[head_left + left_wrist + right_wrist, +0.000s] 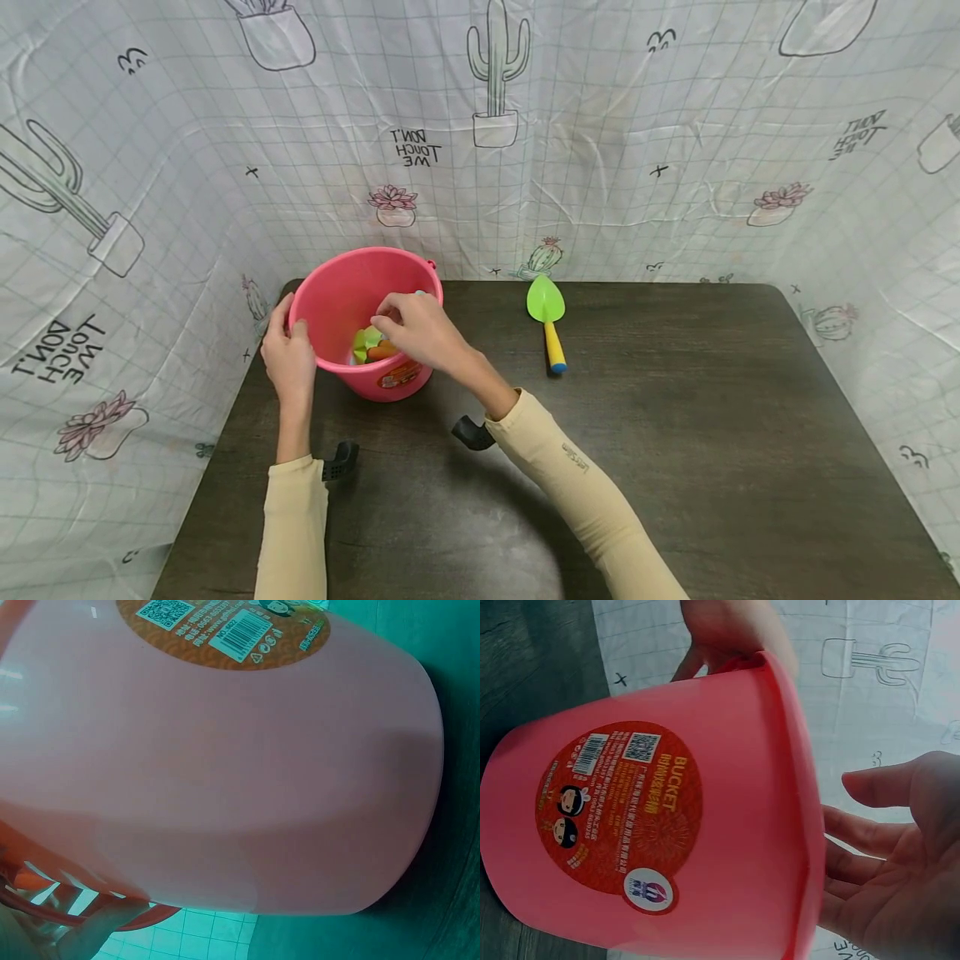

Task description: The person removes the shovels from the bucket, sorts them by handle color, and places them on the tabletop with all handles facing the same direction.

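A pink bucket [330, 292] stands at the table's back left, tipped slightly toward me. At its left rim, my left hand [291, 350] grips the edge, thumb inside and fingers outside. Over the bucket's mouth hovers my right hand [429, 329]; in the right wrist view that hand [907, 862] has loosely bent fingers, thumb apart, and nothing visible in its grasp. Inside the bucket lie a light-green piece [363, 343] and an orange piece [382, 351], partly hidden by the wall. An orange-red label [622, 802] marks the bucket's front.
To the right of the bucket, a toy trowel [552, 333] with a green blade and yellow handle lies on the dark wooden table [712, 433]. A white curtain [600, 167] with cactus drawings encloses the back and sides. Black wrist mounts [472, 433] stick out from both sleeves.
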Tool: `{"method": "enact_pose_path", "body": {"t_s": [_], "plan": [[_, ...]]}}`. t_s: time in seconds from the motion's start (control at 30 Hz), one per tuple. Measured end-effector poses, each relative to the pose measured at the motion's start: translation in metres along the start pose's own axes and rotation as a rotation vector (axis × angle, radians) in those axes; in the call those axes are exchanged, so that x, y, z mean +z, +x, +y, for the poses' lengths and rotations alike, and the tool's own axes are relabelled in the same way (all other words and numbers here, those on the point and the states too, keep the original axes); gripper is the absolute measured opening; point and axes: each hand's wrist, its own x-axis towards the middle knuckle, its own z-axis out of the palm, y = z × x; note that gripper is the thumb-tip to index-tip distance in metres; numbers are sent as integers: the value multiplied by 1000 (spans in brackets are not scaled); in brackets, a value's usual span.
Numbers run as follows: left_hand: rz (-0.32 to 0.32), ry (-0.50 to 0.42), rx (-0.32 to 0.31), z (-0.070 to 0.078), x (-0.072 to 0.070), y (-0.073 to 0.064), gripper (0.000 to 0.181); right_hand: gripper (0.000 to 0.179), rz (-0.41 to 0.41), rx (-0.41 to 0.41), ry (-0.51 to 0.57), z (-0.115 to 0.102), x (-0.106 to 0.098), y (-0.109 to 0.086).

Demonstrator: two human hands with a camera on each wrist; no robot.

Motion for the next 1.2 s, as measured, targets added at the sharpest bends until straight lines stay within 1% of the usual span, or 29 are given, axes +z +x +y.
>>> {"method": "enact_pose_path", "body": {"t_s": [0.07, 0.3, 0.5, 0.6, 0.7, 0.8, 0.9, 1.0, 1.13, 1.2], "plan": [[2, -1, 1, 0, 0, 0, 41, 15, -16, -1, -32, 0, 2, 2], [-1, 3, -4, 0, 1, -1, 41, 16, -87, 3, -65, 0, 12, 7], [3, 11, -5, 0, 1, 0, 42, 19, -139, 1, -192, 0, 18, 11], [4, 13, -5, 0, 1, 0, 42, 17, -166, -4, -260, 0, 21, 13], [3, 14, -4, 0, 1, 0, 42, 13, -169, -13, -311, 1, 24, 14], [2, 17, -8, 0, 1, 0, 42, 16, -158, -15, -353, 3, 26, 16], [4, 15, -7, -2, 1, 1, 42, 22, -160, -7, -384, 3, 28, 18], [4, 14, -3, -2, 2, 1, 41, 26, -182, 15, -399, 3, 28, 21], [3, 14, -8, -1, 1, 1, 41, 26, -224, 53, -395, 2, 28, 23], [4, 14, -14, -1, 1, 0, 41, 26, -236, 60, -394, 1, 28, 24]]}}
